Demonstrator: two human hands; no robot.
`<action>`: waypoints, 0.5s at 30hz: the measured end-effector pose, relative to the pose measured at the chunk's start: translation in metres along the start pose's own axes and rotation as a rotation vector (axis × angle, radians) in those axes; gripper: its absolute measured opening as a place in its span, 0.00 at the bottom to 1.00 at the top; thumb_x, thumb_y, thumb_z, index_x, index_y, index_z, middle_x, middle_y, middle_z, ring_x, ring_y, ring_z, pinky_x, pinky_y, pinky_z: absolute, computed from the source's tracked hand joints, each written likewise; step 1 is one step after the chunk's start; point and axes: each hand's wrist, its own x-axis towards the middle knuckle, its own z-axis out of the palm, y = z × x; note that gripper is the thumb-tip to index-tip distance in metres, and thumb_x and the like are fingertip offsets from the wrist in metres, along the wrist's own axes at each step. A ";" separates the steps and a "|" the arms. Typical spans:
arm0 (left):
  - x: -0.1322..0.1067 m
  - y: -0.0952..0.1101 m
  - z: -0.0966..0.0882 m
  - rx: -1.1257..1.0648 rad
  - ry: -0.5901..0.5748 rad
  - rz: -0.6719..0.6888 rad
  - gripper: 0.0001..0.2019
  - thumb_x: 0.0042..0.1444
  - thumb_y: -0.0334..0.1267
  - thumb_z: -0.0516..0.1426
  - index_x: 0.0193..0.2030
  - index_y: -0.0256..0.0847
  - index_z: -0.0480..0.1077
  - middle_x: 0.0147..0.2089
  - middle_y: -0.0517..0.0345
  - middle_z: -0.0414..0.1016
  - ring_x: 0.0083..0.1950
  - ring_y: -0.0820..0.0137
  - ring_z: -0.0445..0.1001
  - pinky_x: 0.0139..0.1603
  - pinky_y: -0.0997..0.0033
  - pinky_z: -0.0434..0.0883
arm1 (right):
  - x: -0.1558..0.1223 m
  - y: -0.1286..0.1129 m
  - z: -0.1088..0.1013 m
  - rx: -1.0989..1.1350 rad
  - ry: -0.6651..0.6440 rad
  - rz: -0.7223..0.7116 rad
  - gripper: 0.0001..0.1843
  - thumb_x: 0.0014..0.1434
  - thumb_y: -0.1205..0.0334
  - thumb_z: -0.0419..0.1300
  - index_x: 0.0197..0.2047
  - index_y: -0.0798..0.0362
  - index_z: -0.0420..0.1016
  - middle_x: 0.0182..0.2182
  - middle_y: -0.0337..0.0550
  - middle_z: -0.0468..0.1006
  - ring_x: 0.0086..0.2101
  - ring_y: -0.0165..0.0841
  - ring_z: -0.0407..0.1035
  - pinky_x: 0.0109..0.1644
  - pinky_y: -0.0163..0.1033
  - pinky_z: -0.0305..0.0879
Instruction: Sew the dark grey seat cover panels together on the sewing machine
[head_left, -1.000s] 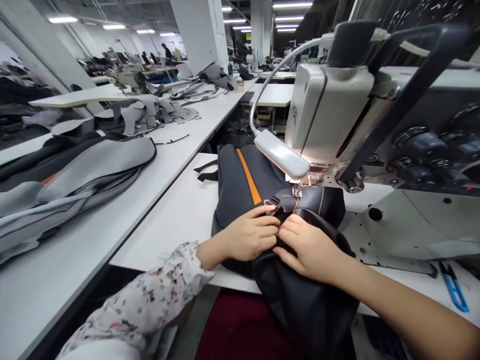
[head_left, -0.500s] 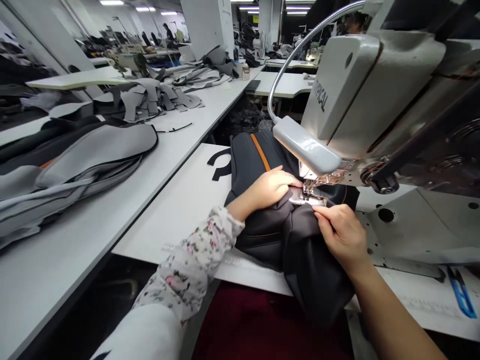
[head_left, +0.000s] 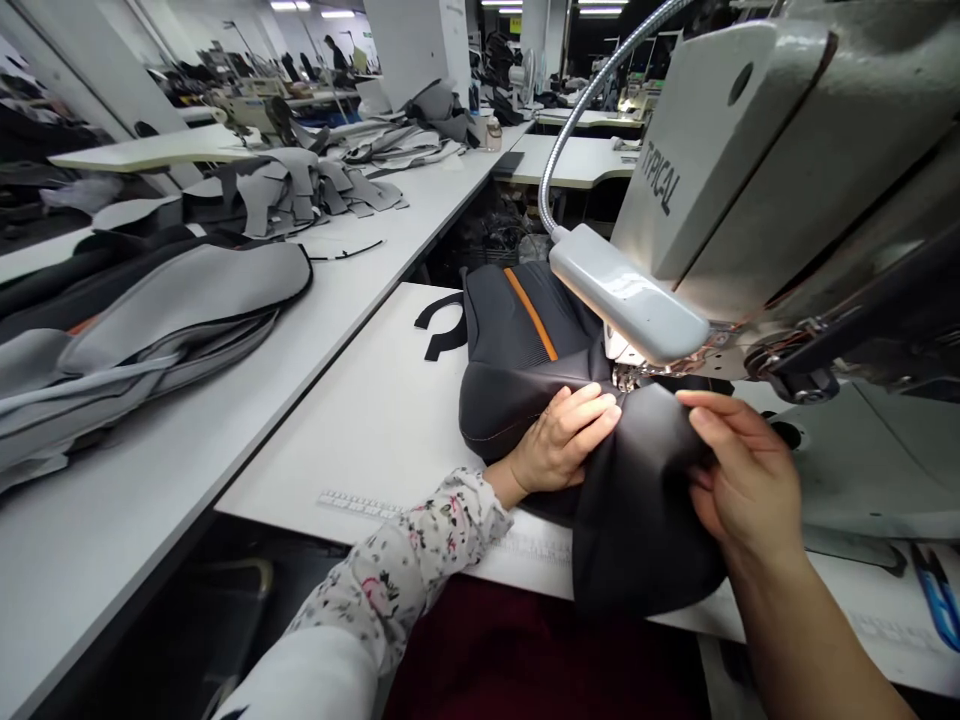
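A black leather-like cover (head_left: 510, 395) with an orange stripe (head_left: 531, 313) lies bunched under the needle area of a sewing machine (head_left: 735, 170). My left hand (head_left: 568, 437) is closed on the cover's fold just left of the presser foot (head_left: 625, 378), fingers curled together over the material. To the right, my right hand (head_left: 750, 470) pinches the raised edge of a black flap (head_left: 645, 500) between thumb and forefinger. That flap hangs over the table's front edge and hides the stitching plate. The machine's lamp (head_left: 630, 295) shines on the spot between my hands.
A curved black cut piece (head_left: 442, 325) lies on the machine table (head_left: 337, 430), with printed ruler scales (head_left: 360, 503) near its front edge. Blue-handled snips (head_left: 937, 600) rest at right. Grey panels (head_left: 180, 310) and scraps (head_left: 300, 190) cover the left bench (head_left: 247, 390).
My left hand has drawn back toward me from beside the presser foot. My right hand has moved right and up, lifting the flap's edge over the stitching plate.
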 end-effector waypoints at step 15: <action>0.039 0.004 -0.038 -0.013 -0.022 0.078 0.08 0.71 0.29 0.54 0.42 0.39 0.74 0.58 0.52 0.82 0.65 0.67 0.77 0.64 0.63 0.70 | -0.001 -0.012 -0.004 0.065 -0.301 0.406 0.20 0.50 0.51 0.74 0.46 0.46 0.88 0.29 0.43 0.80 0.20 0.25 0.61 0.15 0.28 0.57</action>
